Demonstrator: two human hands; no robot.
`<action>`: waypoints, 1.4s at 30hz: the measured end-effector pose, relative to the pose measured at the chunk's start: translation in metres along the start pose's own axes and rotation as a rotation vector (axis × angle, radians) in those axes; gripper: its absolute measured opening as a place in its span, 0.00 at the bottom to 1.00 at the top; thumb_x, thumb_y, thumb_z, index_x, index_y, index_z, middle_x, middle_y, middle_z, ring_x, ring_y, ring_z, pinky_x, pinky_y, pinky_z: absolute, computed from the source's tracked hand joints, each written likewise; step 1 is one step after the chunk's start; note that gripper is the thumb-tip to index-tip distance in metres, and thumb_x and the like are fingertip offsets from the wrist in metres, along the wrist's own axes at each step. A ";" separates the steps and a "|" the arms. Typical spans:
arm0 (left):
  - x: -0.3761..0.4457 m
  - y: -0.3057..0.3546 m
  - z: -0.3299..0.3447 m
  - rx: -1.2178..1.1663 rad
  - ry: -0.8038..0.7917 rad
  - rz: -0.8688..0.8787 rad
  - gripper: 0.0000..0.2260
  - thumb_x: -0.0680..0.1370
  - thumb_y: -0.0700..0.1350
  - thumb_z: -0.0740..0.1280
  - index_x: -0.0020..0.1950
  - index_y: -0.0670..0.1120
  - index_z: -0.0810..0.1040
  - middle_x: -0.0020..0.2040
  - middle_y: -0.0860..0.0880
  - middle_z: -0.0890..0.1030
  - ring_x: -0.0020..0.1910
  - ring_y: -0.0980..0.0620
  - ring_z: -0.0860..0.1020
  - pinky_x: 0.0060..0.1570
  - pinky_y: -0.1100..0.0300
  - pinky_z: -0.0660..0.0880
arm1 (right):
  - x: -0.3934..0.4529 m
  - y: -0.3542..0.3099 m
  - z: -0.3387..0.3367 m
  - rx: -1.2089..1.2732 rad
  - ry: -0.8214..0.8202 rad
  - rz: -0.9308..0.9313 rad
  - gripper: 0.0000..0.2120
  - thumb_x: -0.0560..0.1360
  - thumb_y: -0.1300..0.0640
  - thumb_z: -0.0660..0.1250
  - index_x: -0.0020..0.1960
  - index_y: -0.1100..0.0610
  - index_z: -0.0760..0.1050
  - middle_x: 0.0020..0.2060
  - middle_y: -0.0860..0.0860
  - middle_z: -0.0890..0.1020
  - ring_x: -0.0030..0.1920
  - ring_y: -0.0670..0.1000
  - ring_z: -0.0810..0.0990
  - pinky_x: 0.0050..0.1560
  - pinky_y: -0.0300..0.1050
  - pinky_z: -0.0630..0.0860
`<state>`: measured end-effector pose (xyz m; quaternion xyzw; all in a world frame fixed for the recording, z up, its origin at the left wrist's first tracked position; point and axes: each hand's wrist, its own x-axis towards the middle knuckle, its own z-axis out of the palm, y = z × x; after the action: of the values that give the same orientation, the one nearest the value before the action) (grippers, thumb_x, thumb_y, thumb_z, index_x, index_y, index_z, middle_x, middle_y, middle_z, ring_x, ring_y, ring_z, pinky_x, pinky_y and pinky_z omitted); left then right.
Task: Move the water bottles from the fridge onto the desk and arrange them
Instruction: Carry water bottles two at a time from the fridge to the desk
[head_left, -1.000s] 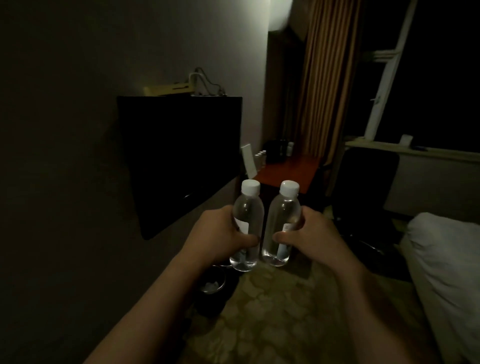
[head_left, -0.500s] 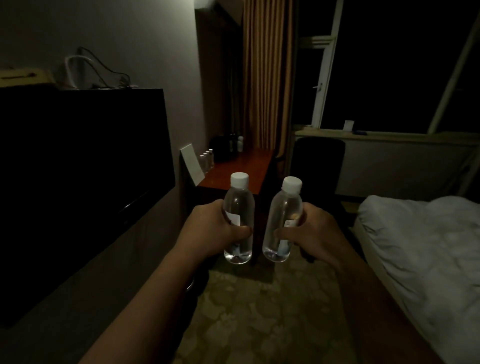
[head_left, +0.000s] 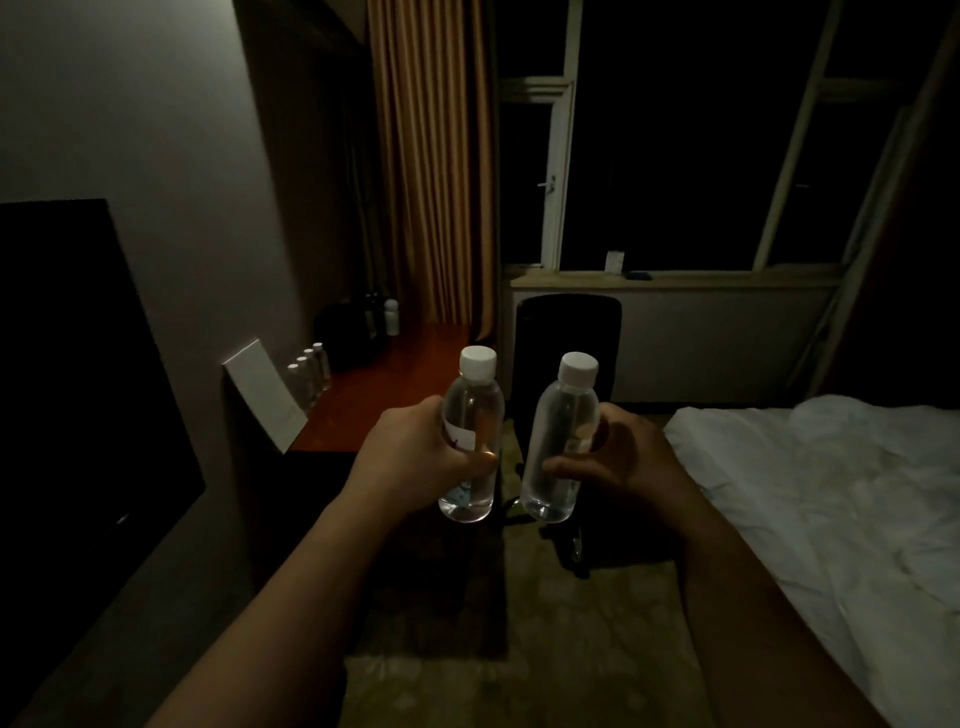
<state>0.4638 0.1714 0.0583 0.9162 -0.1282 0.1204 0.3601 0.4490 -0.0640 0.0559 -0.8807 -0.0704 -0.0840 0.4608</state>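
Left hand: my left hand (head_left: 410, 457) is wrapped tight around the middle of the left bottle (head_left: 471, 436); the thumb crosses the front and the fingers go behind, so I see no gap in the grip.
Right hand: my right hand (head_left: 623, 457) is curled around the right bottle (head_left: 561, 441) from its right side; the thumb lies across the lower front; the fingers are hidden behind the plastic.
Left bottle: clear, white cap, upright, held in the air in front of the near end of the desk (head_left: 384, 395); a white label shows under my thumb.
Right bottle: clear, white cap, leaning slightly to the right at the top; it hangs just beside the left bottle and I see a narrow gap between them; neither one rests on anything.
Desk: reddish-brown wood, set along the left wall and running toward the curtain (head_left: 431, 171).
On the desk: a row of small bottles (head_left: 309, 371) stands against the wall; a white card (head_left: 265, 395) leans at the near corner; dark items sit at the far end, too dim for me to name.
Chair: a black chair (head_left: 569, 353) stands at the desk, behind both held bottles.
Bed: a bed with white sheets (head_left: 810, 483) fills the right side.
Television: a dark screen (head_left: 78, 374) hangs on the left wall.
Light: the room is dim; the window (head_left: 665, 135) is black.
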 end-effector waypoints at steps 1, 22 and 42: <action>0.020 -0.004 0.004 -0.013 -0.005 0.005 0.21 0.68 0.55 0.78 0.57 0.52 0.77 0.47 0.57 0.82 0.47 0.61 0.80 0.48 0.58 0.80 | 0.017 0.008 0.000 0.033 0.015 0.007 0.23 0.65 0.50 0.80 0.56 0.50 0.74 0.49 0.45 0.81 0.48 0.43 0.81 0.39 0.34 0.75; 0.475 -0.095 0.156 -0.027 0.109 -0.228 0.23 0.67 0.53 0.79 0.57 0.50 0.77 0.50 0.54 0.83 0.48 0.58 0.82 0.51 0.54 0.82 | 0.511 0.169 -0.035 0.020 -0.191 -0.018 0.23 0.65 0.54 0.80 0.56 0.50 0.75 0.51 0.46 0.80 0.52 0.47 0.79 0.52 0.46 0.78; 0.743 -0.298 0.158 0.195 0.317 -0.465 0.21 0.66 0.59 0.78 0.53 0.53 0.75 0.45 0.56 0.81 0.44 0.59 0.79 0.46 0.57 0.80 | 0.876 0.204 0.120 0.006 -0.399 -0.210 0.23 0.62 0.51 0.80 0.54 0.46 0.75 0.47 0.43 0.81 0.47 0.40 0.79 0.41 0.35 0.74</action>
<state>1.2773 0.1629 -0.0093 0.9211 0.1553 0.1878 0.3037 1.3548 -0.0398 0.0114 -0.8665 -0.2516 0.0444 0.4289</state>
